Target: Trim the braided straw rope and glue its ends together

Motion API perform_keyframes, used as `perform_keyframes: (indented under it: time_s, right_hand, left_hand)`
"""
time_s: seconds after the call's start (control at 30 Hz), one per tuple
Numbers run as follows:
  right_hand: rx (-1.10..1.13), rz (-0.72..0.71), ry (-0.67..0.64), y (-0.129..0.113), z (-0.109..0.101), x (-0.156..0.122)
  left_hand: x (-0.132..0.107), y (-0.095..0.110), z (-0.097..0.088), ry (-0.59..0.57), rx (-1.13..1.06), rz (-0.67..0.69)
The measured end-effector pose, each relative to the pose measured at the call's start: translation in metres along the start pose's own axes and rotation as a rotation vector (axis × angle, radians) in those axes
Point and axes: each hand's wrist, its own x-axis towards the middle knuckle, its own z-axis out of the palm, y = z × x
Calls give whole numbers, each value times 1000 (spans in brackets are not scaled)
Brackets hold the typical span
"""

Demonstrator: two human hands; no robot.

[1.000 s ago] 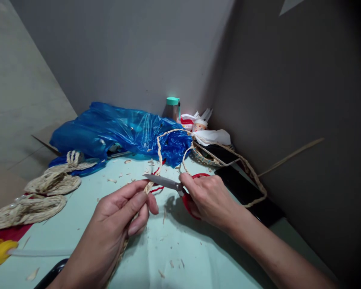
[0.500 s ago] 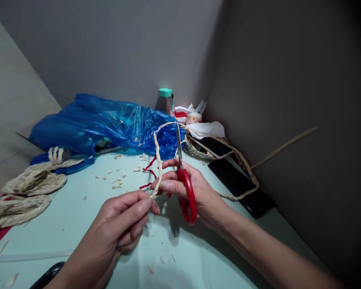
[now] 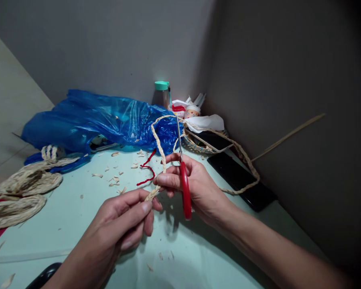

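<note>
My left hand point(image 3: 120, 224) is closed in a pinch on the near end of a braided straw cord point(image 3: 159, 140). The cord rises from my fingertips, loops up over the blue bag and trails right across a black phone. My right hand point(image 3: 195, 184) is closed round red-handled scissors point(image 3: 184, 186), their blades shut and pointing up and away. Its fingertips also touch the cord just above my left hand. A piece of red yarn point(image 3: 146, 170) lies on the table behind both hands.
A pale green table point(image 3: 87, 208) is strewn with straw clippings. A blue plastic bag point(image 3: 99, 120) lies at the back, straw bundles point(image 3: 21, 188) at the left. A teal-capped bottle point(image 3: 161, 94), cups, a woven tray and a black phone point(image 3: 243, 180) fill the back right corner.
My right hand turned the scissors from lying across towards the left to pointing up and away, and moved in onto the cord. The view shifted slightly.
</note>
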Motion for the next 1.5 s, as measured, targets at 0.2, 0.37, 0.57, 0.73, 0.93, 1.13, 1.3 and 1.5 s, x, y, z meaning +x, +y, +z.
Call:
perform_keyframes:
  time_s: [0.2,0.37,0.57,0.73,0.93,1.13,1.3,1.5]
  right_hand:
    - [-4,-69,127,-6,0,5]
    - [-458,-220,149,-15,-6,3]
    - [-1427,-586,-56,-17,-14,-3]
    - [-1766,-564,-110,-14,-15,-2]
    - [-1826,-586,-135,-12,-18,-2]
    - [-1847,-661,-119,-10,-18,-3]
    - [-1833,-663,-123,-10,-18,-4]
    - [-1804,-651,-157,-9,-18,-3]
  left_hand:
    - [1,4,3,77,67,57]
    - [-2,11,1,164,39,96]
    - [-5,18,1,288,10,174]
    - [-5,15,-4,321,92,213]
    - [-7,12,-8,335,114,242]
    - [-7,14,-6,376,123,277]
    - [-8,15,-6,368,103,256]
    - [-10,15,-9,378,107,229]
